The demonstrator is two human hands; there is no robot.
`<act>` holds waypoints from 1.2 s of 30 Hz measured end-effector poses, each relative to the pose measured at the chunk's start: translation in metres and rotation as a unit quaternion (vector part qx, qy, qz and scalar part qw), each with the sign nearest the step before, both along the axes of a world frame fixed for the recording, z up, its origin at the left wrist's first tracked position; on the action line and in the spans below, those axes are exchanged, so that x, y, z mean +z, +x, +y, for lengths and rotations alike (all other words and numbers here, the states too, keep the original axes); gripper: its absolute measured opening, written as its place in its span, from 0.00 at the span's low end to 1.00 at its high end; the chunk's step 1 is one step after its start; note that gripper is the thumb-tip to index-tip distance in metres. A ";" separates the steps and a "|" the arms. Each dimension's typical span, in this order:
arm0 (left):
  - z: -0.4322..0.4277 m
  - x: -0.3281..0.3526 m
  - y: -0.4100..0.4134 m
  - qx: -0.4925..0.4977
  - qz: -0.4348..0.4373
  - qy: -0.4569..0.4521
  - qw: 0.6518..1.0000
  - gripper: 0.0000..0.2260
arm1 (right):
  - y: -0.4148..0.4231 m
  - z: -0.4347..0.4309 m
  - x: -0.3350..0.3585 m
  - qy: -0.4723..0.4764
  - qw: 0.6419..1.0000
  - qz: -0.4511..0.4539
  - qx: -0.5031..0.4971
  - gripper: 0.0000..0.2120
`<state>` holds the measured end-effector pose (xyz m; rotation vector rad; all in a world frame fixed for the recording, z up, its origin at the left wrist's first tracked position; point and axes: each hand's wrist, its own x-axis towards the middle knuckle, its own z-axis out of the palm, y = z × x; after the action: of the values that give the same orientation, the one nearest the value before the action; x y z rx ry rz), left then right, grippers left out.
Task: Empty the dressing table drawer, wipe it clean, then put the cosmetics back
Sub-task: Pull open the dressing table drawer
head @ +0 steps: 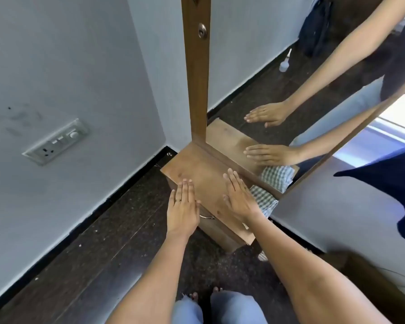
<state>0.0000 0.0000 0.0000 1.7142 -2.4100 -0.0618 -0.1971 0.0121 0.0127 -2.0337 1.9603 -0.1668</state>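
A low wooden dressing table [197,169] stands against a tall mirror. My left hand [183,206] lies flat with straight fingers over its front left edge, a ring on one finger. My right hand [240,195] lies flat on the top further right. The drawer front with a metal handle [207,217] shows below my left hand, and the drawer looks pushed in. A green-checked cloth [263,199] lies on the table's right end, partly under my right wrist. No cosmetics are in sight.
The mirror [313,66], in a wooden frame [195,78], reflects both hands, the cloth and a white bottle on the floor. A grey wall with a switch and socket plate [56,142] is on the left. Dark floor [103,242] surrounds the table; my feet are below.
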 end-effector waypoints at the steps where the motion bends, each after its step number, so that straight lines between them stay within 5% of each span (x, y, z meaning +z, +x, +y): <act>1: 0.000 -0.007 -0.003 0.003 -0.002 0.017 1.000 0.25 | -0.003 -0.001 -0.009 -0.005 1.000 0.010 -0.002 0.30; 12: 0.000 -0.076 -0.018 0.023 0.070 -0.030 0.997 0.26 | -0.012 -0.005 -0.051 -0.073 0.994 -0.066 -0.044 0.28; 26: 0.044 -0.096 -0.003 0.102 0.154 -0.049 0.982 0.29 | -0.014 0.032 -0.053 -0.202 0.976 -0.011 -0.083 0.24; 33: 0.064 -0.103 -0.002 0.148 0.219 0.051 0.963 0.28 | 0.001 0.056 -0.071 -0.182 0.975 -0.008 -0.126 0.25; 36: 0.064 -0.104 -0.013 0.194 0.358 0.166 0.898 0.30 | 0.008 0.059 -0.081 -0.205 0.969 0.030 -0.131 0.21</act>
<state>-0.0131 0.0638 -0.1039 1.8321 -1.5544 -0.9182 -0.1895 0.0707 -0.0686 -2.0155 2.3904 -0.6245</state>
